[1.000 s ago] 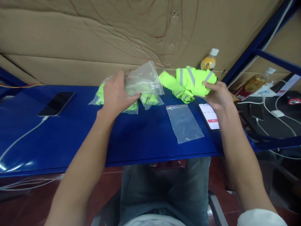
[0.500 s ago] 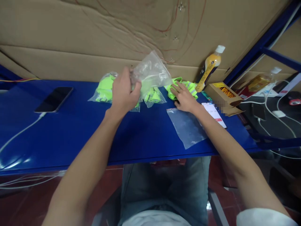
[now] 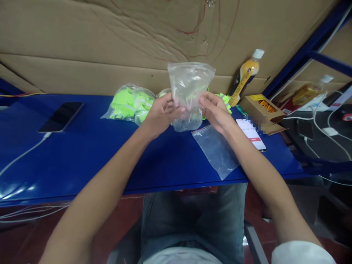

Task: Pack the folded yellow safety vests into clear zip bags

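Note:
A clear plastic bag [image 3: 191,82] is held up above the table between my two hands. My left hand [image 3: 162,113] grips its left side, thumb in front. My right hand [image 3: 216,110] pinches its right side. Behind the bag, a neon-yellow bundle with reflective strips [image 3: 226,101] shows in part past my right hand. To the left lie packed neon-yellow bundles [image 3: 123,102] in clear bags, partly hidden by my left hand. A second clear zip bag [image 3: 217,150] lies flat below my right wrist.
On the blue table [image 3: 90,157] a phone [image 3: 61,117] with a cable lies at left. A lit phone [image 3: 251,135], an open cardboard box [image 3: 265,110] and a yellow-labelled bottle [image 3: 246,77] are at right. Cardboard [image 3: 110,69] lines the back.
My left hand has brought the clear bag rightward, and it now stands upright. My right hand has left the neon-yellow bundle and taken hold of the bag's right side.

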Available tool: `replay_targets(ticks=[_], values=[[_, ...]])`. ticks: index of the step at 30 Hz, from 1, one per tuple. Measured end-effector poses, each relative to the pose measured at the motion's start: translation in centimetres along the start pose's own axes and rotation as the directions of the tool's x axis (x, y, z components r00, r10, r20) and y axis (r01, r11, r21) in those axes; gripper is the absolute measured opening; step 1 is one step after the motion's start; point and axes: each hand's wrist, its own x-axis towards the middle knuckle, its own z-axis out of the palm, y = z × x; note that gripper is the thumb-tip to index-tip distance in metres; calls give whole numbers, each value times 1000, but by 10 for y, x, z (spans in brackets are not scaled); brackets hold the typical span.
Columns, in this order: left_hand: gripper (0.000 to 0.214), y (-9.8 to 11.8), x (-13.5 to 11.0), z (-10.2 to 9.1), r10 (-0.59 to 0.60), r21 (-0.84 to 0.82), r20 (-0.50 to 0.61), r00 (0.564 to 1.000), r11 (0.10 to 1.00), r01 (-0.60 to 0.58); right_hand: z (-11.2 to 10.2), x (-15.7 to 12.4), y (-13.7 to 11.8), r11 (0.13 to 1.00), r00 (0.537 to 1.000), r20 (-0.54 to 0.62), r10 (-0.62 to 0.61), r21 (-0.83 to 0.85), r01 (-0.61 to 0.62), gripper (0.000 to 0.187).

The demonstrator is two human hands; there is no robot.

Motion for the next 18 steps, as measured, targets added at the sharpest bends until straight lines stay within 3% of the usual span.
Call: replay_targets(ticks=[3, 6, 9, 11, 15, 18], values=[[46, -1, -2, 4, -107, -104, 19, 994, 989, 108, -5, 0, 5, 998, 999, -35, -10, 63, 12, 39], [53, -2, -5, 7, -166, -230, -19, 986, 960, 157, -11, 4, 11, 975, 994, -59, -95, 195, 104, 45], [54, -2, -9, 12, -181, -281, 94, 979, 939, 200, -12, 8, 13, 937, 988, -55, -143, 313, 153, 53], [49, -4, -11, 16, -165, -261, 88, 982, 948, 183, -11, 7, 12, 930, 992, -25, -125, 345, 126, 57], [46, -7, -11, 18, -116, -249, -64, 991, 964, 96, -5, 1, 14, 981, 989, 144, -23, 194, -5, 62], [52, -5, -11, 18, -151, -282, -5, 988, 949, 144, -2, -2, 17, 999, 975, 220, -21, 44, 12, 65]])
